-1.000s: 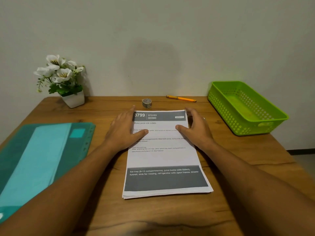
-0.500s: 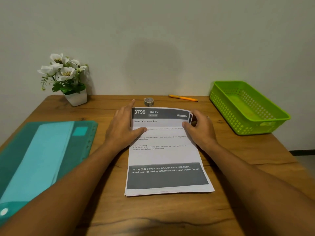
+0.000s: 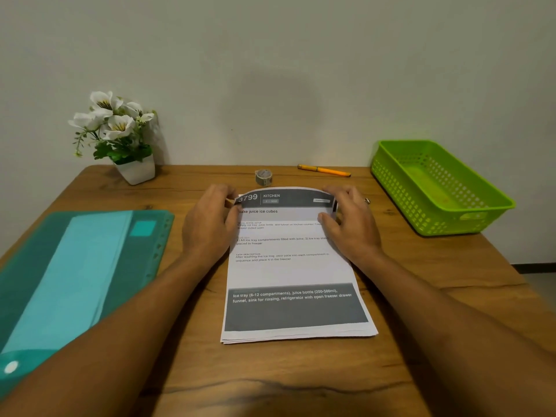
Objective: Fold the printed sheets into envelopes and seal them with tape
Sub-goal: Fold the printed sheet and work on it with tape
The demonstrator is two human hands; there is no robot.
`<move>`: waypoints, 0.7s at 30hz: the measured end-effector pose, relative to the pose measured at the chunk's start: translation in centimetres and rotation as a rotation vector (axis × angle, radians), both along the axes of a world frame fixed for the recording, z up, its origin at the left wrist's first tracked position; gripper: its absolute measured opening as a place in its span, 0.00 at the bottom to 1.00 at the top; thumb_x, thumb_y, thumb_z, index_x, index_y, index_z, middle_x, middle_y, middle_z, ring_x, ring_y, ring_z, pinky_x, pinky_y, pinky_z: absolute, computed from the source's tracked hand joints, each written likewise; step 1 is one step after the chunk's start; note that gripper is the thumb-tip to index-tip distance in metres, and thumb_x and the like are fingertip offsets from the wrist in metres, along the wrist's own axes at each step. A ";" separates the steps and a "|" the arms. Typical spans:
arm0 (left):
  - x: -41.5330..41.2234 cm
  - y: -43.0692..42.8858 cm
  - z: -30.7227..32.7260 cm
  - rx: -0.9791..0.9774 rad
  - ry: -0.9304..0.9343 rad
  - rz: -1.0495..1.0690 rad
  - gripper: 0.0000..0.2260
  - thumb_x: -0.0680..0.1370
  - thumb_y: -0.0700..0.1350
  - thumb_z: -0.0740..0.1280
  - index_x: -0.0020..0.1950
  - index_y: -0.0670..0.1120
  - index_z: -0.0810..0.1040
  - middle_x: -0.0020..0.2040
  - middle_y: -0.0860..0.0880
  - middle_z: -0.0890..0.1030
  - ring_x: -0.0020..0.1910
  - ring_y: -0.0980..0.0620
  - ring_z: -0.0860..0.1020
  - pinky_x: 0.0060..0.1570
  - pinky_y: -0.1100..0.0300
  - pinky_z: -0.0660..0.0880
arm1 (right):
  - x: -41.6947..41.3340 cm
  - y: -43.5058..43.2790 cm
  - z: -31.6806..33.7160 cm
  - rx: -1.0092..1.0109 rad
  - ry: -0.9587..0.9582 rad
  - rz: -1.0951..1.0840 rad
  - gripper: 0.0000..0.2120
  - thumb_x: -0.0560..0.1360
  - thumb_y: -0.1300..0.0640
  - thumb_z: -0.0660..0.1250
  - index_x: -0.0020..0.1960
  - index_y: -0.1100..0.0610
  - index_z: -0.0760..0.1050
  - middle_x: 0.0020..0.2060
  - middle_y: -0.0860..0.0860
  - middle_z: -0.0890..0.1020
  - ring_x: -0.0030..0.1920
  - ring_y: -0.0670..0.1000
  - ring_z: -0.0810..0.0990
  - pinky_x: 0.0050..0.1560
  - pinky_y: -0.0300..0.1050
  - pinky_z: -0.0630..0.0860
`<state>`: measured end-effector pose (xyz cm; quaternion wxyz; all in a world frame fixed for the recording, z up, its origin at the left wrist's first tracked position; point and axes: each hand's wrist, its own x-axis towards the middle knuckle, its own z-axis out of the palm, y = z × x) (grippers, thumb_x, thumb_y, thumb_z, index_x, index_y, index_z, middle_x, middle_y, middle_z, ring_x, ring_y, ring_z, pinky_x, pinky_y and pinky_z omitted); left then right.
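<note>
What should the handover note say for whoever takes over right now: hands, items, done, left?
Left hand: pinches the far left corner of the top sheet.
Right hand: pinches its far right corner; the far edge is lifted and bowed.
Stack lies in front of the person, with the tape roll just behind it, untouched.
Done: nothing folded or taped yet.
Left: fold each sheet into an envelope and seal it with tape.

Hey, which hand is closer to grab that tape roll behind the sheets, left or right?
Probably the left hand. Both hands pinch the far corners of the top sheet, but the tape roll sits just beyond the left half of that edge, nearer the left hand than the right hand.
</note>
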<state>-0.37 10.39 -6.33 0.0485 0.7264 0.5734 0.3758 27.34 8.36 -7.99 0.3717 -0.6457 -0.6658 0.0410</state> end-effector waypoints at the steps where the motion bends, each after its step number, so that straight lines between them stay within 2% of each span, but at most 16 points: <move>1: 0.0 0.0 0.0 0.004 0.007 0.002 0.05 0.81 0.46 0.67 0.56 0.51 0.74 0.51 0.54 0.76 0.46 0.54 0.75 0.40 0.55 0.76 | -0.1 0.0 0.0 0.015 -0.023 -0.003 0.24 0.77 0.55 0.73 0.71 0.50 0.74 0.62 0.47 0.74 0.60 0.50 0.74 0.53 0.52 0.81; 5: -0.2 0.1 -0.2 0.015 0.044 0.000 0.05 0.80 0.44 0.68 0.54 0.50 0.74 0.49 0.53 0.76 0.46 0.52 0.75 0.39 0.55 0.75 | -0.4 -0.1 -0.2 0.070 -0.144 -0.016 0.20 0.76 0.54 0.75 0.66 0.52 0.77 0.66 0.50 0.74 0.65 0.53 0.73 0.59 0.54 0.79; 8: -0.1 0.0 -0.3 0.012 0.041 -0.029 0.11 0.79 0.49 0.71 0.59 0.50 0.76 0.52 0.54 0.79 0.50 0.54 0.76 0.43 0.56 0.76 | -0.5 -0.3 -0.2 0.093 -0.210 -0.002 0.13 0.76 0.54 0.73 0.59 0.54 0.77 0.59 0.50 0.77 0.59 0.52 0.73 0.57 0.53 0.76; 11: -0.1 -0.3 -0.3 0.018 0.086 -0.051 0.15 0.78 0.51 0.72 0.62 0.49 0.76 0.54 0.53 0.79 0.53 0.54 0.76 0.44 0.57 0.73 | -0.6 -0.5 0.0 0.078 -0.324 0.032 0.11 0.77 0.53 0.72 0.57 0.54 0.77 0.55 0.50 0.79 0.57 0.53 0.74 0.56 0.53 0.71; 14: -0.3 -0.2 -0.3 0.079 0.220 -0.082 0.17 0.77 0.53 0.72 0.61 0.48 0.77 0.57 0.51 0.78 0.56 0.52 0.73 0.52 0.53 0.72 | -0.7 -0.4 0.8 0.092 -0.528 0.072 0.13 0.76 0.49 0.72 0.57 0.53 0.79 0.56 0.52 0.80 0.57 0.56 0.75 0.57 0.55 0.70; 17: -0.3 0.1 0.3 0.147 0.393 -0.133 0.17 0.75 0.56 0.73 0.60 0.49 0.79 0.60 0.50 0.79 0.61 0.49 0.73 0.62 0.47 0.68 | -1.6 -0.2 2.4 0.133 -0.711 0.135 0.12 0.74 0.47 0.72 0.52 0.53 0.79 0.54 0.54 0.81 0.54 0.58 0.77 0.59 0.57 0.69; 21: 1.3 0.1 2.5 0.165 0.652 -0.192 0.15 0.75 0.56 0.73 0.59 0.52 0.81 0.58 0.51 0.82 0.59 0.47 0.77 0.61 0.47 0.67 | -4.3 0.0 4.0 0.038 -0.854 0.219 0.10 0.71 0.47 0.73 0.48 0.53 0.80 0.44 0.54 0.82 0.47 0.59 0.80 0.55 0.56 0.70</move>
